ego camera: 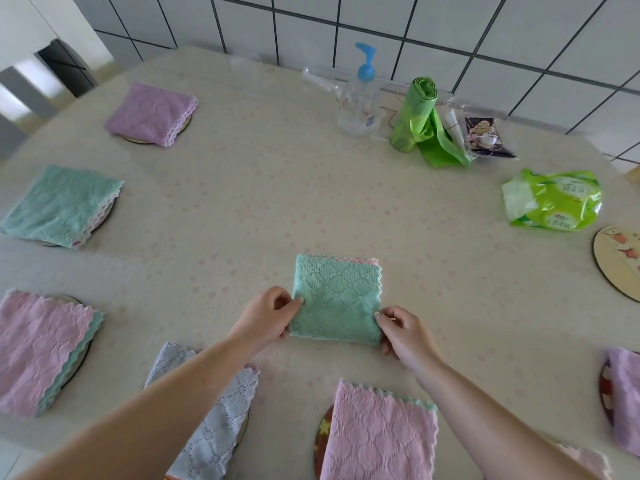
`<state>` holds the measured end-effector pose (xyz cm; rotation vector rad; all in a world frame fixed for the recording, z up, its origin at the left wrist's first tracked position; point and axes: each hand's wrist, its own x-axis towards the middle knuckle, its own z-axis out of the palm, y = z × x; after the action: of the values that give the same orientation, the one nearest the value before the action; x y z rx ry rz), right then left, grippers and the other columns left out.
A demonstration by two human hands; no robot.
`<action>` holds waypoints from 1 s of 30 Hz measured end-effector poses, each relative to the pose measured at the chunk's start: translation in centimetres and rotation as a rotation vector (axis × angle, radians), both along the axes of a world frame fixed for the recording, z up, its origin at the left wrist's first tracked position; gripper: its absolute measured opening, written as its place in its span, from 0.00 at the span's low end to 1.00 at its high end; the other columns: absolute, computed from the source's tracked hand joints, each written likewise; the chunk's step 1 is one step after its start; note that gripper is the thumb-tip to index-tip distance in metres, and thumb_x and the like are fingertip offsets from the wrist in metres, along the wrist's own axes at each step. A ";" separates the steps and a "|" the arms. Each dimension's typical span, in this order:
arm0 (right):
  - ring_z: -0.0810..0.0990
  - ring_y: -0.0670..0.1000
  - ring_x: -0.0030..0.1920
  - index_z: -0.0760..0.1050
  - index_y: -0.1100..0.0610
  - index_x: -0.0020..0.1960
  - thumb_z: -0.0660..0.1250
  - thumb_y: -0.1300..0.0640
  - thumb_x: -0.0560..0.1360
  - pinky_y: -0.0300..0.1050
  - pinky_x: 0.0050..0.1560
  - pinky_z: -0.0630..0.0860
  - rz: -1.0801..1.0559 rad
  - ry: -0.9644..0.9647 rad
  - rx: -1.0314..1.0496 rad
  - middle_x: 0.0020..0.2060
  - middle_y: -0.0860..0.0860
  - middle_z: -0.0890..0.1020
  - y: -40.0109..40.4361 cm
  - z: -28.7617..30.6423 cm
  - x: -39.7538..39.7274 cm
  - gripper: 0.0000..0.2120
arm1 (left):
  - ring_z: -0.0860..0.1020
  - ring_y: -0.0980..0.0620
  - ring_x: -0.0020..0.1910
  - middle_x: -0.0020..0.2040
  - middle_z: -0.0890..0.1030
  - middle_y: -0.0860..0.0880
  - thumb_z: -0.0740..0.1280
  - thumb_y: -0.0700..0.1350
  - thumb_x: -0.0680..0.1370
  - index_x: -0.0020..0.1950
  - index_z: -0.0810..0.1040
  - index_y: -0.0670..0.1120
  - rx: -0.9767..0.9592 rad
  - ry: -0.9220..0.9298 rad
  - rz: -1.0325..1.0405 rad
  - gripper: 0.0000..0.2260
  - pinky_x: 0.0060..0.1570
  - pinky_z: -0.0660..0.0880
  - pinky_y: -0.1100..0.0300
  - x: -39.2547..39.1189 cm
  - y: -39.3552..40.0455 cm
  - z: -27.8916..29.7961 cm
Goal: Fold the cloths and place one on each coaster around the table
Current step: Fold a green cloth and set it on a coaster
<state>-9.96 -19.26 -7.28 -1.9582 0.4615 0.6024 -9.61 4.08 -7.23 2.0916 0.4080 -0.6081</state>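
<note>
Item: folded green cloth (336, 301), table centre. Left hand (266, 315) and right hand (401, 332) pinch its near corners. Bare coaster (620, 261) at three o'clock. Risk: layers slipping apart if lifted.

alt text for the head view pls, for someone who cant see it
Both hands, left hand and right hand, pinch the near corners of a folded green cloth mid-table. Folded cloths cover coasters around it; one bare coaster sits at right.
</note>
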 end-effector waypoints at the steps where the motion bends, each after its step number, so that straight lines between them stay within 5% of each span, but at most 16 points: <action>1: 0.74 0.45 0.25 0.75 0.52 0.44 0.63 0.54 0.77 0.41 0.30 0.69 -0.036 -0.033 -0.017 0.25 0.44 0.78 0.0 0.0 -0.1 0.05 | 0.74 0.56 0.30 0.34 0.78 0.51 0.62 0.53 0.77 0.44 0.73 0.47 0.032 -0.069 0.029 0.10 0.32 0.69 0.63 -0.3 0.0 -0.1; 5: 0.77 0.47 0.46 0.74 0.50 0.54 0.63 0.55 0.76 0.35 0.41 0.71 -0.083 -0.314 -0.242 0.49 0.46 0.78 -0.2 0.3 -0.5 0.07 | 0.75 0.53 0.46 0.47 0.77 0.52 0.60 0.53 0.76 0.51 0.75 0.48 0.264 -0.592 -0.114 0.11 0.45 0.74 0.57 -1.1 -0.3 -0.9; 8: 0.66 0.49 0.68 0.69 0.54 0.67 0.62 0.55 0.77 0.40 0.66 0.61 0.338 -0.507 -0.438 0.68 0.49 0.68 0.8 0.0 0.0 0.19 | 0.70 0.49 0.65 0.62 0.75 0.49 0.58 0.51 0.76 0.62 0.74 0.46 0.384 -0.785 -0.445 0.18 0.65 0.66 0.47 -0.6 -1.8 -1.5; 12: 0.42 0.51 0.76 0.51 0.51 0.76 0.51 0.45 0.79 0.55 0.73 0.40 0.784 -0.430 -0.653 0.76 0.51 0.46 2.7 -0.6 1.3 0.27 | 0.51 0.51 0.74 0.74 0.62 0.49 0.48 0.58 0.77 0.74 0.61 0.47 0.593 -0.594 -0.703 0.27 0.72 0.50 0.42 0.3 -3.7 -2.2; 14: 0.38 0.51 0.75 0.44 0.48 0.76 0.38 0.37 0.73 0.59 0.71 0.36 0.863 -0.393 -0.741 0.76 0.51 0.42 2.8 -1.1 2.1 0.34 | 0.37 0.55 0.72 0.77 0.48 0.52 0.40 0.62 0.75 0.76 0.48 0.51 0.615 -0.457 -0.726 0.31 0.72 0.39 0.44 0.7 -3.5 -2.6; 17: 0.36 0.51 0.75 0.39 0.46 0.75 0.31 0.28 0.66 0.60 0.70 0.35 0.938 -0.364 -0.835 0.76 0.51 0.39 1.9 -1.4 3.2 0.42 | 0.34 0.54 0.73 0.77 0.42 0.53 0.37 0.65 0.73 0.76 0.42 0.54 0.658 -0.405 -0.707 0.33 0.71 0.35 0.44 1.4 -3.1 -2.7; 26: 0.40 0.51 0.76 0.42 0.52 0.76 0.49 0.37 0.77 0.56 0.74 0.40 0.664 -0.235 -0.801 0.76 0.51 0.43 -0.9 -0.8 2.9 0.34 | 0.39 0.51 0.75 0.77 0.43 0.49 0.48 0.67 0.75 0.76 0.39 0.49 0.625 -0.304 -0.418 0.36 0.73 0.39 0.50 1.6 -1.4 -2.2; 30: 0.64 0.50 0.70 0.52 0.54 0.75 0.59 0.46 0.77 0.48 0.66 0.65 0.264 -0.211 -0.446 0.71 0.50 0.62 -0.6 0.3 1.2 0.31 | 0.60 0.49 0.72 0.74 0.61 0.49 0.60 0.55 0.77 0.76 0.42 0.46 0.359 -0.329 -0.189 0.36 0.70 0.58 0.53 0.3 0.0 -0.4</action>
<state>-8.74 -19.89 -6.97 -2.5047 0.2161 0.4746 -9.34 4.04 -7.61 2.5415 0.1364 -0.3002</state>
